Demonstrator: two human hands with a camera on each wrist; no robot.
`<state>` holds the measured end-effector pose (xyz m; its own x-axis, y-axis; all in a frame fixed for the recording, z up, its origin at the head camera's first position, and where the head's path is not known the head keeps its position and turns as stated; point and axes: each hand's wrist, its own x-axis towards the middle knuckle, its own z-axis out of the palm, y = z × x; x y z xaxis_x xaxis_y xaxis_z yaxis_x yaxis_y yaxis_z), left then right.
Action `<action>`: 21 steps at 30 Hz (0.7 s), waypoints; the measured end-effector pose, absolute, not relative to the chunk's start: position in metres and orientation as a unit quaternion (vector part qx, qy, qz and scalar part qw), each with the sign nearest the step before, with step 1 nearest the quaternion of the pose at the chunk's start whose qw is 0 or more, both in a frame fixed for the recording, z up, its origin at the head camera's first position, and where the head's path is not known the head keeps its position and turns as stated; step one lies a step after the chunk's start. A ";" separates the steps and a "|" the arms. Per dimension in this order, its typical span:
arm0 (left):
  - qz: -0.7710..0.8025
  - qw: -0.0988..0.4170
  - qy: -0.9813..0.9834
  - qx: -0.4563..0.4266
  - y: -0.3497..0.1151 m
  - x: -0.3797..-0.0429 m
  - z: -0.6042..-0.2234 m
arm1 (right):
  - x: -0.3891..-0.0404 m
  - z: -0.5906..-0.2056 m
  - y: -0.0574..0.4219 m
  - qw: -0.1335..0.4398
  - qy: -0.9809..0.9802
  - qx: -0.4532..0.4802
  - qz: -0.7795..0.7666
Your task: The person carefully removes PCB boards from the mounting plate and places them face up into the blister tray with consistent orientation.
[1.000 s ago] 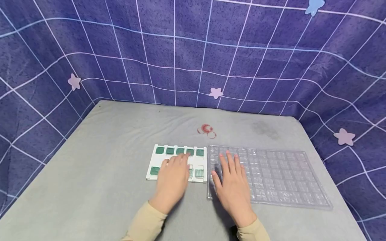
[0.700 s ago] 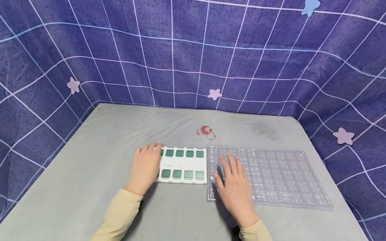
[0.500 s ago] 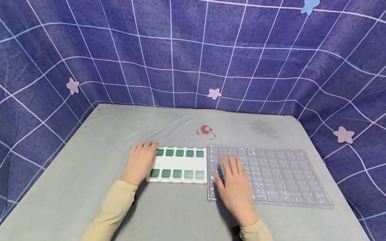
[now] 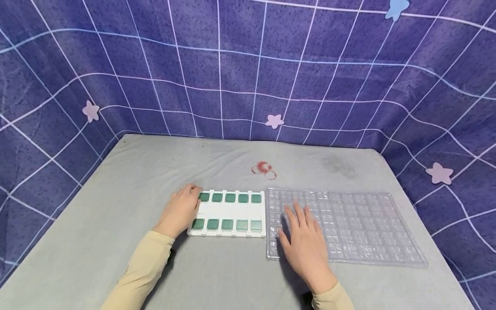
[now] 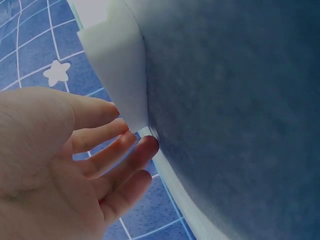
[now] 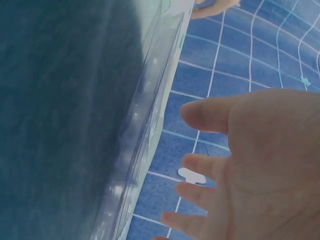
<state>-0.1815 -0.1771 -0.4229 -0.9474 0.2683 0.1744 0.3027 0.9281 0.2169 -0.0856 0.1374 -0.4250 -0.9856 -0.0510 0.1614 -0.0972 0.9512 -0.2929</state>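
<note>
A white tray (image 4: pixel 228 210) lies on the cloth-covered table, with two rows of green square chips (image 4: pixel 227 224) set along its long sides. My left hand (image 4: pixel 179 211) is at the tray's left end, its fingers loosely bent. In the left wrist view, fingertips of the left hand (image 5: pixel 75 155) meet or nearly meet the white tray's end wall (image 5: pixel 117 65). To the right, a clear plastic tray (image 4: pixel 368 228) of many small compartments butts up against the white one. Over its left part hovers my right hand (image 4: pixel 308 243), fingers spread and holding nothing; the right wrist view shows space between it and the tray's edge (image 6: pixel 135 150).
Grey cloth (image 4: pixel 116 215) covers the table, with a red printed or stained mark (image 4: pixel 264 168) behind the trays. A purple curtain (image 4: pixel 240 73) with a grid pattern and stars encloses the back and both sides.
My left hand has moved left from above the white tray to its left end, uncovering the chips. The right hand has shifted only slightly back; both trays look unmoved.
</note>
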 end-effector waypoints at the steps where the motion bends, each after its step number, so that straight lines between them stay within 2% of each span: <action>1: -0.117 0.068 -0.980 -0.144 -0.177 -0.181 -0.422 | -0.085 -0.425 0.138 0.073 -0.985 0.041 0.149; 9: -0.107 0.078 -0.980 -0.147 -0.176 -0.180 -0.424 | -0.089 -0.417 0.147 0.109 -0.978 0.122 0.133; 21: -0.144 0.074 -0.971 -0.173 -0.174 -0.181 -0.427 | -0.139 -0.399 0.150 0.097 -0.968 0.208 0.106</action>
